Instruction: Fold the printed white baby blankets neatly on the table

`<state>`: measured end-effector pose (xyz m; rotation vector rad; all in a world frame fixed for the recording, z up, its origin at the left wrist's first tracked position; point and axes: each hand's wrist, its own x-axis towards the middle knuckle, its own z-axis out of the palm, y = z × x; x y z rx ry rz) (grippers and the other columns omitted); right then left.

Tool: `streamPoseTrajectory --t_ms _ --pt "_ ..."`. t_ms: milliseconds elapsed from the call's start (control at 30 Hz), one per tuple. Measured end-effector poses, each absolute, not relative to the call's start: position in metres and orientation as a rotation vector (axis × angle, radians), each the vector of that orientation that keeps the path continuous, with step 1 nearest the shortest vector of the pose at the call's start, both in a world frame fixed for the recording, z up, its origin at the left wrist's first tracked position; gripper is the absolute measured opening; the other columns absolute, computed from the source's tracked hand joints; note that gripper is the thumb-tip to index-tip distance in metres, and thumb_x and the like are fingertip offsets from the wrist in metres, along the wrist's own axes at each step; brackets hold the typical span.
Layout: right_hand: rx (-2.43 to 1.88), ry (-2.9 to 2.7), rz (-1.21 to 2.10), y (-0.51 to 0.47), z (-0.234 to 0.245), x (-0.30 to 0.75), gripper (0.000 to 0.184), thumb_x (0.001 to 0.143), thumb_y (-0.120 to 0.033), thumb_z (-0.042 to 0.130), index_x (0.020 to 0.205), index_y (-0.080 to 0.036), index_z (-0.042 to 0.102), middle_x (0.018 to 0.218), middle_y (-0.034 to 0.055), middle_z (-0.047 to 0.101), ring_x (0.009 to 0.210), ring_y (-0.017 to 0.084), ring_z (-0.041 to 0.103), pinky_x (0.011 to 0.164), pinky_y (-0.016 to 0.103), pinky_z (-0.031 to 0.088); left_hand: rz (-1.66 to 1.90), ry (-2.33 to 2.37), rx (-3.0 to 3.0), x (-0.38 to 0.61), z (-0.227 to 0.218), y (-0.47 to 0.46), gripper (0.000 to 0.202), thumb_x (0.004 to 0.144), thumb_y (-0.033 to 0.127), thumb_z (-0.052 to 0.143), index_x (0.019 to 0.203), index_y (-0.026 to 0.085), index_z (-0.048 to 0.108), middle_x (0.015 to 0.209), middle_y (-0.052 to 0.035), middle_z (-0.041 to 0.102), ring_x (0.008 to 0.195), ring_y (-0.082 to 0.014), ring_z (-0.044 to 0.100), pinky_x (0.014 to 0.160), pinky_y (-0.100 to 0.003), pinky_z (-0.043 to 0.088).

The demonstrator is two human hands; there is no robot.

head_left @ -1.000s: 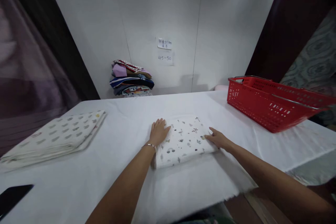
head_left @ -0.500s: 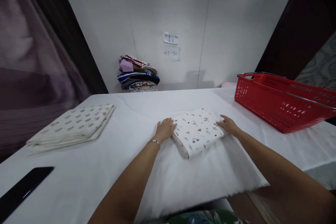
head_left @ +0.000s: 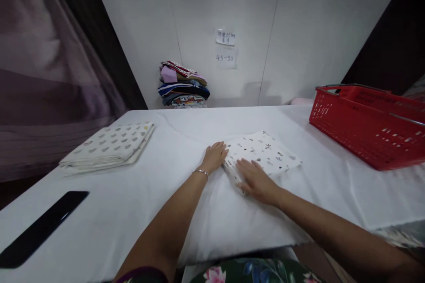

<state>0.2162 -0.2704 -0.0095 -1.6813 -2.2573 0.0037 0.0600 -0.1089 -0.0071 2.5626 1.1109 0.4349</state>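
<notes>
A small folded white cloth with grey prints (head_left: 265, 154) lies in the middle of the white table (head_left: 186, 212). My left hand (head_left: 215, 157), with a thin bracelet at the wrist, lies flat against the cloth's left edge, fingers stretched out. My right hand (head_left: 255, 181) rests flat on the cloth's near corner, fingers spread. Neither hand grips anything.
A larger folded patterned cloth (head_left: 109, 147) lies at the left of the table. A red plastic basket (head_left: 368, 124) stands at the right. A black flat object (head_left: 40, 229) lies near the left front edge. A pile of folded clothes (head_left: 183, 90) sits against the back wall under paper notes.
My right hand has moved from the cloth's right edge to its near corner. The cloth has turned and lies a little farther left. The view has shifted to the left.
</notes>
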Motion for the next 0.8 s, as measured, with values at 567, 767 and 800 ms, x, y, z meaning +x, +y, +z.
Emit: streamPoseTrajectory --t_ms 567,767,800 --pt "-1.607 -2.298 -0.304 -0.294 -0.037 0.180 0.054 0.086 -0.030 0.051 0.134 -0.006 0.041 0.140 0.0194 0.037 0.133 0.030 0.029 0.107 0.051 0.027 0.496 1.106 2.259 0.062 -0.007 -0.086 0.040 0.089 0.036 0.035 0.118 0.025 0.060 0.135 0.0028 0.049 0.126 -0.0141 0.042 0.107 -0.027 0.028" --pt "-1.605 -2.285 -0.254 -0.294 -0.035 0.180 0.055 0.085 -0.028 0.052 0.134 -0.007 0.041 0.140 0.0193 0.037 0.132 0.030 0.029 0.106 0.052 0.028 0.481 1.133 2.203 0.063 -0.007 -0.076 0.038 0.088 0.033 0.037 0.115 0.022 0.062 0.130 0.0027 0.054 0.120 -0.0140 0.048 0.104 -0.025 0.034" --pt "-1.603 -2.286 -0.252 -0.294 -0.034 0.180 0.054 0.085 -0.028 0.052 0.134 -0.007 0.041 0.140 0.0193 0.037 0.132 0.030 0.030 0.106 0.052 0.028 0.478 1.145 2.196 0.063 -0.006 -0.074 0.038 0.088 0.033 0.038 0.115 0.021 0.062 0.127 0.0017 0.056 0.118 -0.0143 0.050 0.102 -0.024 0.036"
